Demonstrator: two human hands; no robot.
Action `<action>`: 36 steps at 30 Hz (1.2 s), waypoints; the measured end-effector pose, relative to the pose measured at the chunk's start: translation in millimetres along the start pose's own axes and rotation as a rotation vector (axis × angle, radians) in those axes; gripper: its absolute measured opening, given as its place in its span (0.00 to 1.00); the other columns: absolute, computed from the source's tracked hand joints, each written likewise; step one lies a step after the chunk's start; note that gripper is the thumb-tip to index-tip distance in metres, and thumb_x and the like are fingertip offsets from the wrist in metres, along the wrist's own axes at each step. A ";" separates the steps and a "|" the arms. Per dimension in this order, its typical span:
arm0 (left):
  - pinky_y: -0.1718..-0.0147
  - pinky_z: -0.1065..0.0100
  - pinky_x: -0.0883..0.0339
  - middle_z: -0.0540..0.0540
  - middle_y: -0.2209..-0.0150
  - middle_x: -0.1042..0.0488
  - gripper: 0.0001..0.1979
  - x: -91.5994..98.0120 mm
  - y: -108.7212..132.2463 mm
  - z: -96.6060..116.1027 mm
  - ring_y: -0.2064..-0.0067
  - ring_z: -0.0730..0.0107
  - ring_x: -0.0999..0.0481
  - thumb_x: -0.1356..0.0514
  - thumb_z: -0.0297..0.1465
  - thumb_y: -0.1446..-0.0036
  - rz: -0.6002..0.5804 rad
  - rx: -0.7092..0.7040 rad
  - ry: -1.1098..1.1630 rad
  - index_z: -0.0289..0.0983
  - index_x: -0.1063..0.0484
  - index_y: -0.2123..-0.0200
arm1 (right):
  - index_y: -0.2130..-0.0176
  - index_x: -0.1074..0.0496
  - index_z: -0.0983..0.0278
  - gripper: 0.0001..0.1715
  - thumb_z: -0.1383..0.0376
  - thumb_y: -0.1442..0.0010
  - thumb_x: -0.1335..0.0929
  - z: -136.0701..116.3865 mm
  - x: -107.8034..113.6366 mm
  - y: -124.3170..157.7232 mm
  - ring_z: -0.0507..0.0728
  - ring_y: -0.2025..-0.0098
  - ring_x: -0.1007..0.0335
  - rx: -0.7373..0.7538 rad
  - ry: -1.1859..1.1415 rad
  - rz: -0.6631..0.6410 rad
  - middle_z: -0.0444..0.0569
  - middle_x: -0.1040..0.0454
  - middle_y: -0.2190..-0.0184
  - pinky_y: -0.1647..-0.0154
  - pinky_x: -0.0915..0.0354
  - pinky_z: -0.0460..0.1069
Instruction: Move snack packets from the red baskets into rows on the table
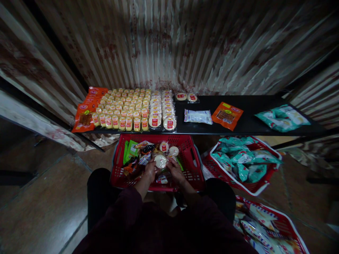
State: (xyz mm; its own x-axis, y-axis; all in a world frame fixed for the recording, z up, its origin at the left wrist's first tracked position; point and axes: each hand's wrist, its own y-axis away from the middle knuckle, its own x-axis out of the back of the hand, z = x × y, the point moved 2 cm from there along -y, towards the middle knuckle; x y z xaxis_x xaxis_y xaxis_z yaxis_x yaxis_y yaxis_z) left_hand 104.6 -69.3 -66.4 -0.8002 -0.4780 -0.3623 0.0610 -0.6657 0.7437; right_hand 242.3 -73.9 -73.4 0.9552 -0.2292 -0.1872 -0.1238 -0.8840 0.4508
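Note:
Both hands are over the red basket (189, 151) between my knees. A white round wrapped cake (160, 161) is held between them, its clear film catching the light. My left hand (150, 169) grips its left side, and my right hand (174, 170) closes on its right edge. Just beyond the fingers lie a wrapped round cake with a red label (164, 146) and a plain-faced one (173, 151). Green packets (130, 151) and dark and striped snack packs share the basket; some are hidden under my hands.
On the black shelf (246, 109) stand rows of small yellow wrapped cakes (124, 109), stacked round cakes (162, 109), orange packets (87, 109), a white striped packet (198, 116) and a teal packet (282, 118). Baskets of teal packets (242, 157) and striped packets (261, 229) are at right.

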 end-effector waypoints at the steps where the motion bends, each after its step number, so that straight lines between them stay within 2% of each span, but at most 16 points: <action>1: 0.74 0.73 0.32 0.46 0.69 0.25 0.17 0.0 -0.1 0.1 0.73 0.74 0.26 0.40 0.22 0.53 -0.009 -0.001 0.001 0.35 0.28 0.57 | 0.55 0.26 0.60 0.32 0.55 0.61 0.26 -1.5 -0.3 1.1 0.54 0.68 0.28 0.006 0.005 -0.004 0.42 0.23 0.72 0.62 0.32 0.50; 5: 0.75 0.73 0.32 0.47 0.69 0.25 0.17 0.7 0.9 0.7 0.73 0.74 0.27 0.40 0.22 0.54 -0.018 -0.011 -0.014 0.35 0.28 0.58 | 0.56 0.26 0.59 0.30 0.54 0.60 0.27 -6.4 -0.6 4.8 0.55 0.68 0.29 0.055 0.076 0.000 0.41 0.24 0.73 0.62 0.33 0.49; 15: 0.74 0.72 0.33 0.47 0.70 0.25 0.17 1.1 3.9 1.7 0.76 0.75 0.28 0.40 0.22 0.55 -0.040 0.012 -0.019 0.35 0.29 0.58 | 0.61 0.26 0.60 0.22 0.54 0.56 0.28 -4.8 -1.6 3.3 0.57 0.58 0.30 0.230 0.150 0.012 0.46 0.24 0.62 0.51 0.36 0.52; 19: 0.73 0.71 0.32 0.47 0.70 0.25 0.17 3.2 4.2 0.5 0.75 0.74 0.27 0.42 0.21 0.54 -0.042 0.013 -0.009 0.35 0.29 0.58 | 0.61 0.26 0.60 0.20 0.55 0.55 0.29 -3.8 -0.4 2.9 0.57 0.59 0.30 0.270 0.211 0.029 0.48 0.24 0.61 0.52 0.35 0.53; 25: 0.71 0.70 0.32 0.48 0.72 0.26 0.15 5.8 5.0 -0.6 0.75 0.74 0.27 0.41 0.22 0.53 -0.016 0.032 0.005 0.35 0.29 0.59 | 0.64 0.25 0.60 0.12 0.59 0.50 0.33 -3.8 -0.6 3.3 0.58 0.59 0.30 0.428 0.446 0.053 0.50 0.25 0.62 0.53 0.34 0.54; 32: 0.73 0.72 0.33 0.49 0.73 0.26 0.12 0.1 11.2 9.3 0.75 0.74 0.27 0.44 0.24 0.48 0.032 0.070 -0.008 0.36 0.32 0.59 | 0.60 0.26 0.63 0.15 0.61 0.46 0.37 -7.4 -4.6 7.5 0.60 0.58 0.30 0.610 0.760 0.041 0.54 0.25 0.61 0.54 0.33 0.56; 36: 0.72 0.72 0.33 0.49 0.71 0.26 0.12 -5.3 17.9 15.3 0.75 0.75 0.28 0.42 0.25 0.49 0.021 0.058 -0.022 0.36 0.32 0.59 | 0.57 0.26 0.63 0.18 0.60 0.42 0.39 -11.4 -8.5 11.8 0.61 0.54 0.31 0.650 0.873 0.017 0.55 0.25 0.58 0.49 0.35 0.58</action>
State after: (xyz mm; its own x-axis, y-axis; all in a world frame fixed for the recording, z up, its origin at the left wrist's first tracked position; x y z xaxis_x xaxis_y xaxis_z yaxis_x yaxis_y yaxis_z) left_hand 100.8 -69.9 -42.6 -0.8119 -0.4785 -0.3345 0.0435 -0.6209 0.7827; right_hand 235.8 -77.7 -56.5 0.7815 -0.1020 0.6155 -0.0121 -0.9888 -0.1485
